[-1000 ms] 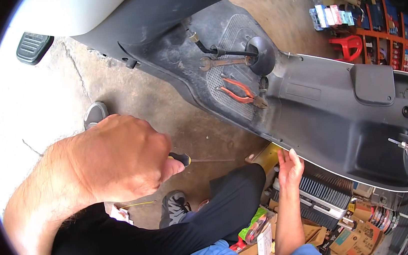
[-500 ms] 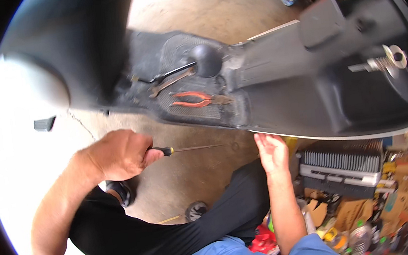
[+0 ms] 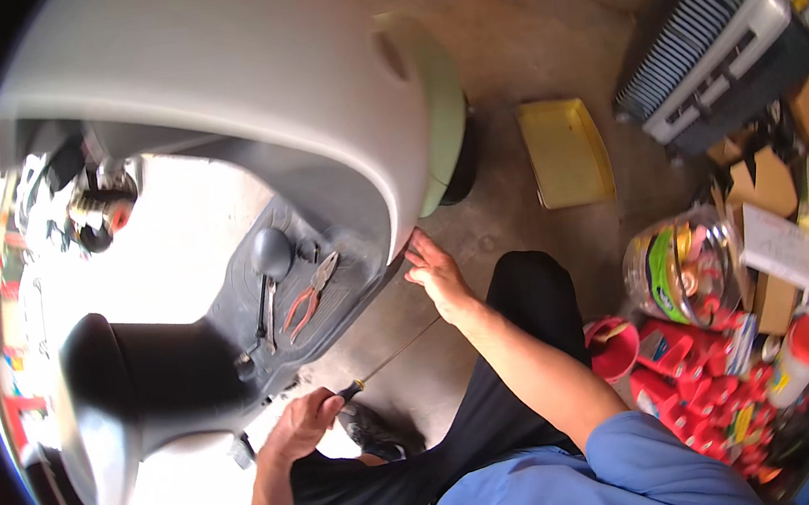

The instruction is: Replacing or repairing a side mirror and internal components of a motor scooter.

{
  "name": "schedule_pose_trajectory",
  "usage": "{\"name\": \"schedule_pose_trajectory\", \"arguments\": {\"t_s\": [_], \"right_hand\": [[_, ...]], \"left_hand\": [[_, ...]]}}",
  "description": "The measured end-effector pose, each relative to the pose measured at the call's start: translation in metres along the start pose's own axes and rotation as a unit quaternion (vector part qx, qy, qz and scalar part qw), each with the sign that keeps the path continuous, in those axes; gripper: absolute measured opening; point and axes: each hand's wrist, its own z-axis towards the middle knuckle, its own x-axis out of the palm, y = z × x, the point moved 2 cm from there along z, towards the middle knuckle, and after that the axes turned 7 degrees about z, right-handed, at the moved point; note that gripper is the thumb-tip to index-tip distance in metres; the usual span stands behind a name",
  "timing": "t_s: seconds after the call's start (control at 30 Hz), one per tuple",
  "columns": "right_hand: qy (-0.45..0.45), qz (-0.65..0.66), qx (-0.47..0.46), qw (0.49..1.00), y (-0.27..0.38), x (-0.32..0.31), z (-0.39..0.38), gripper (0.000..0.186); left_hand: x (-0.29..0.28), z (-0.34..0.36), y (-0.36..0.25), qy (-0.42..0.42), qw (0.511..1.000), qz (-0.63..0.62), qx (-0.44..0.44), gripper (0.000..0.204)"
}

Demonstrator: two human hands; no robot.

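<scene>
In my left hand (image 3: 301,424) is a long thin screwdriver (image 3: 351,390) with a dark and yellow handle, its shaft pointing up and right toward my right forearm. The shaft's tip is hidden by that arm. My right hand (image 3: 439,276), fingers stretched out, touches the lower edge of the scooter's pale grey front panel (image 3: 308,104). Behind the panel, the black footboard (image 3: 229,290) carries pliers (image 3: 312,296) with orange-red handles. Beside the pliers lie a spanner (image 3: 272,317) and a round black mirror (image 3: 272,254) on a stem.
The scooter's black seat (image 3: 168,369) is at the left. A yellow tray (image 3: 568,152) lies on the floor ahead. To the right are a grey and black pet carrier (image 3: 714,38), a clear plastic jar (image 3: 681,269), a pink-red bucket (image 3: 613,348), cardboard and red plastic pieces.
The view has swung toward the scooter's front panel and the floor at the right. Both hands stay in much the same pose, the left on the screwdriver, the right at the panel's edge.
</scene>
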Motion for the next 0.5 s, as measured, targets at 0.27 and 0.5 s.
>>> {"name": "schedule_pose_trajectory", "arguments": {"t_s": [0.27,0.5], "right_hand": [[-0.027,-0.149,-0.173,0.973,-0.006,0.017,-0.012,0.082],[-0.047,-0.198,-0.216,0.955,0.018,0.008,-0.023,0.071]], "left_hand": [[0.026,0.003,-0.012,0.029,0.996,0.013,-0.085,0.04],[0.014,0.0,-0.025,0.045,0.991,0.04,-0.123,0.042]]}}
